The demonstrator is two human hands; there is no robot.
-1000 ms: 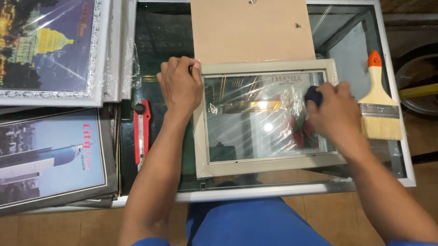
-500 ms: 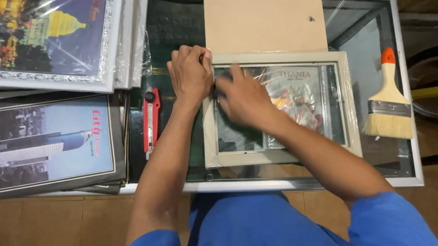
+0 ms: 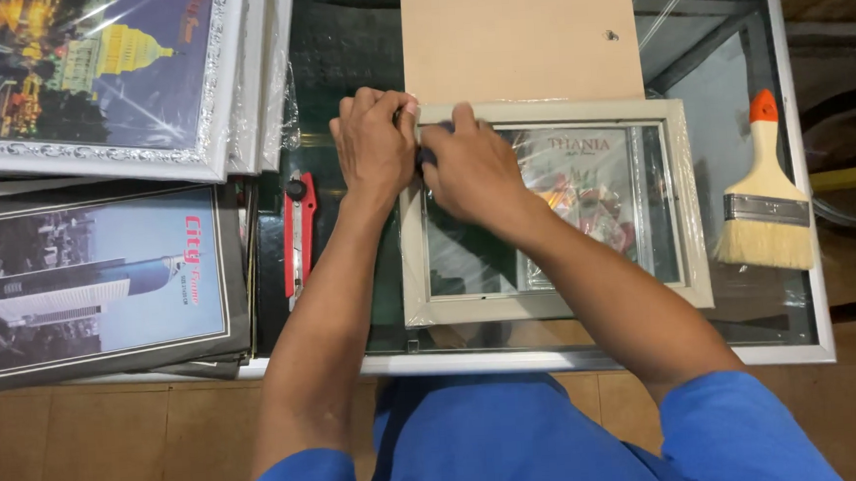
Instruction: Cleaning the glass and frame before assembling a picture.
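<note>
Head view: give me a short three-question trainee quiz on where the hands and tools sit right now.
1. True or false: the paintbrush lies to the right of the picture frame.
2. Which frame corner do the left hand and right hand meet at?
A. far left
B. near right
C. far right
3. Fill in: the red utility knife lies just to the ___ of the left forearm.

Key
1. True; it rests apart from the frame on the glass tabletop.
2. A. The left hand grips that corner; the right hand presses a small dark object there, too hidden to identify.
3. Left.
</note>
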